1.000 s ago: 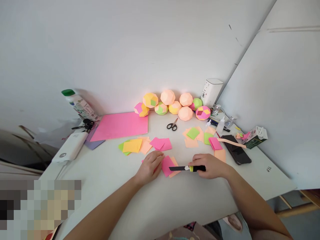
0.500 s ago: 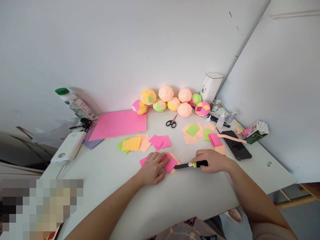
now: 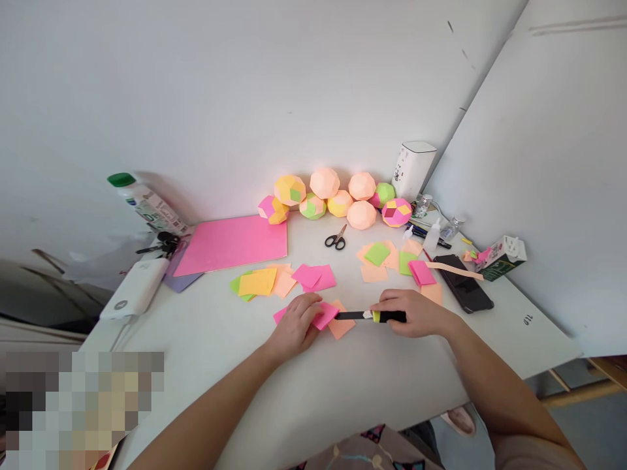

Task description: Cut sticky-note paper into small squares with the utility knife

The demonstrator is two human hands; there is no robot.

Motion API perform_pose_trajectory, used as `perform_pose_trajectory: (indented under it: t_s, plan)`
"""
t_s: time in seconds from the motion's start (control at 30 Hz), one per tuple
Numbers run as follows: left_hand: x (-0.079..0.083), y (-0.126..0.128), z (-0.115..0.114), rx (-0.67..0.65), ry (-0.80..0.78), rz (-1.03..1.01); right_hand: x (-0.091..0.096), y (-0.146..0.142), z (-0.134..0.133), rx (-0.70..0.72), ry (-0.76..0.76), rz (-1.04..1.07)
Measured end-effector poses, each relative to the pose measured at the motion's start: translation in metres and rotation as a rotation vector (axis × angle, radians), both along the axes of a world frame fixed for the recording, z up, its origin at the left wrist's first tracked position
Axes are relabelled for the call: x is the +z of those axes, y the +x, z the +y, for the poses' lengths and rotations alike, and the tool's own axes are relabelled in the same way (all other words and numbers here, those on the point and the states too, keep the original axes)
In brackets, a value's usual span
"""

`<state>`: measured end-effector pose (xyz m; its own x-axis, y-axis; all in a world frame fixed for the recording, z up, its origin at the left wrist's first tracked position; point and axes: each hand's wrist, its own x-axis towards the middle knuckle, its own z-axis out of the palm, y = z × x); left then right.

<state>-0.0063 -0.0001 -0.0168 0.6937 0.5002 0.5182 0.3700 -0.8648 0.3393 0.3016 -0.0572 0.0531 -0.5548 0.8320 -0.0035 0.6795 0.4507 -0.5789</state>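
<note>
A utility knife (image 3: 355,315) with a long black blade and a black and yellow handle is gripped in my right hand (image 3: 411,312). Its blade points left, the tip meeting the edge of a pink paper sheet (image 3: 326,316). My left hand (image 3: 294,326) grips that sheet with curled fingers, its right end tilted up off the table; the thumb is partly hidden. More pink paper shows left of the fingers. Peach paper pieces (image 3: 343,326) lie under the blade and beside the sheet.
Behind my hands lie yellow and green papers (image 3: 257,282), pink papers (image 3: 316,277) and scissors (image 3: 336,238). Paper polyhedron balls (image 3: 324,183) line the wall. A pink board (image 3: 235,245) lies left; a phone (image 3: 463,284), small glue bottle (image 3: 433,236) and carton (image 3: 502,258) stand or lie right.
The pink sheet under my left hand has tilted up, and its fingers have curled in around it. The knife has shifted slightly left and away from me, baring more of the peach paper.
</note>
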Motion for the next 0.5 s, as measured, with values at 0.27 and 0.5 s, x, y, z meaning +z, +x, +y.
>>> perform_pose_trajectory:
  t_s: [0.27,0.5]
  plan:
    - [-0.0046,-0.0018,-0.0007,0.207,0.006,-0.231,-0.0013,0.0000,0.0005,-0.013,0.023,-0.023]
    - [-0.0008,-0.0003,-0.0001,0.275,0.165,-0.285,-0.0006,-0.0001,-0.0006,-0.019,0.020,-0.040]
